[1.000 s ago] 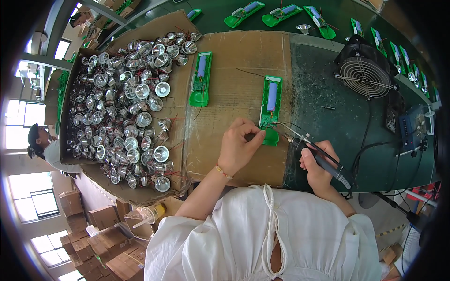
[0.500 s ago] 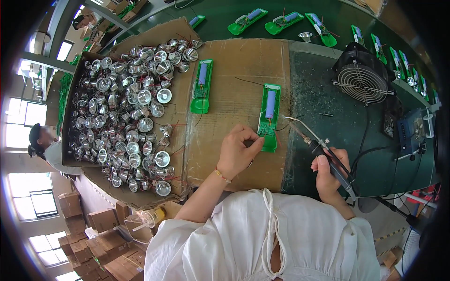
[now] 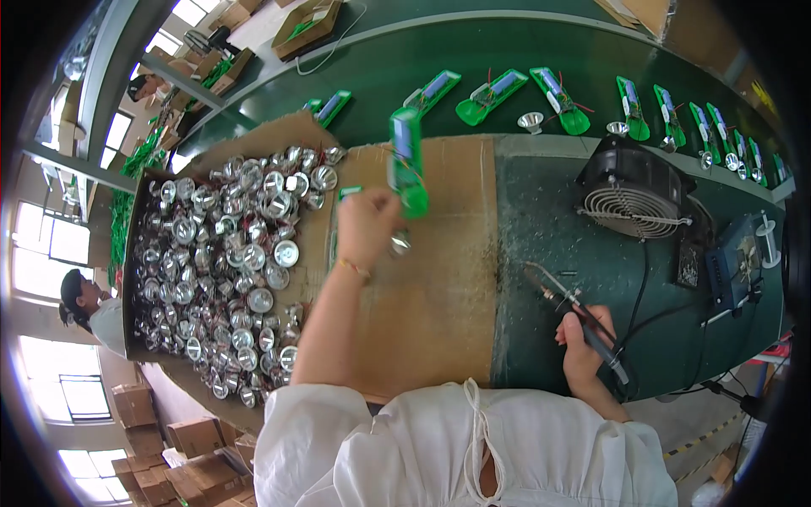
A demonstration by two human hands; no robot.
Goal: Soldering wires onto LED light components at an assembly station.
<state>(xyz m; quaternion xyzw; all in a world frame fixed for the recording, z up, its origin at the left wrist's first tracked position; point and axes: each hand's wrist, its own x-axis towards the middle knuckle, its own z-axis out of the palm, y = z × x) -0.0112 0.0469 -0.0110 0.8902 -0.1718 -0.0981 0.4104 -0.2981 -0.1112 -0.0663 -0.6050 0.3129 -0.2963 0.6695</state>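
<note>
My left hand point(image 3: 367, 226), smeared by motion, is closed at the lower left side of a green flashlight housing point(image 3: 411, 173) with a blue battery cell and thin wires. The housing is blurred too, and the exact grip point is hidden. Just below the fingers shows a small silver reflector cup point(image 3: 400, 243). Behind the hand, a second green housing point(image 3: 349, 193) is mostly covered. On the right, my right hand point(image 3: 585, 345) wraps round a soldering iron point(image 3: 601, 348), its thin metal tip pointing up and left over the dark green bench.
A cardboard box point(image 3: 135, 245) heaped with silver reflector cups point(image 3: 245, 253) stands at the left. Several green housings point(image 3: 557, 101) line the far strip of bench. A black fan point(image 3: 634, 190) and a blue soldering station point(image 3: 733, 266) stand at the right. Cardboard point(image 3: 431, 338) covers the middle.
The housing has left its place near the iron for the far left, along with my left hand. A reflector cup now shows by it. The view has tilted upward; my right hand keeps the iron.
</note>
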